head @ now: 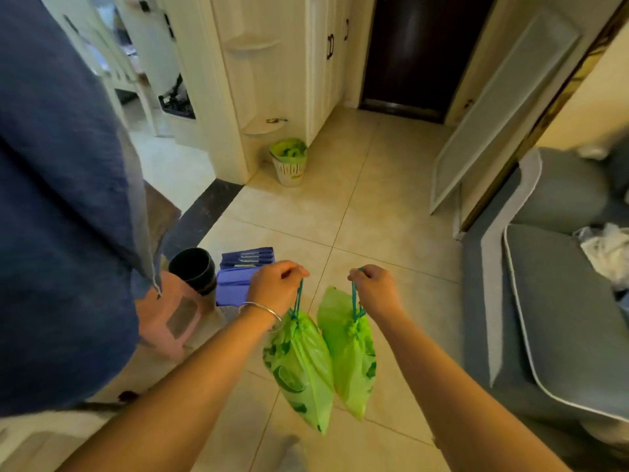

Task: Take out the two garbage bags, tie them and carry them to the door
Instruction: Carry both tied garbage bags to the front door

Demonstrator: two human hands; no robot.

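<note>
Head view, looking down over both forearms. Left hand (277, 284), a silver bangle (260, 310) on its wrist, is closed around the teal drawstring (299, 298) of the left garbage bag (301, 366); right hand (374, 289) is likewise closed around the drawstring of the right garbage bag (350, 349). Both green bags hang cinched at the neck, side by side and touching, above the tiled floor (374, 199). A dark door (415, 52) stands at the far end of the floor, well apart from the bags. A white bin with a green liner (290, 161) sits at the foot of the cream cabinet (269, 69). At left, a pink stool (173, 315) carries a black pot (194, 269); a grey sofa (558, 284) lines the right edge.
</note>
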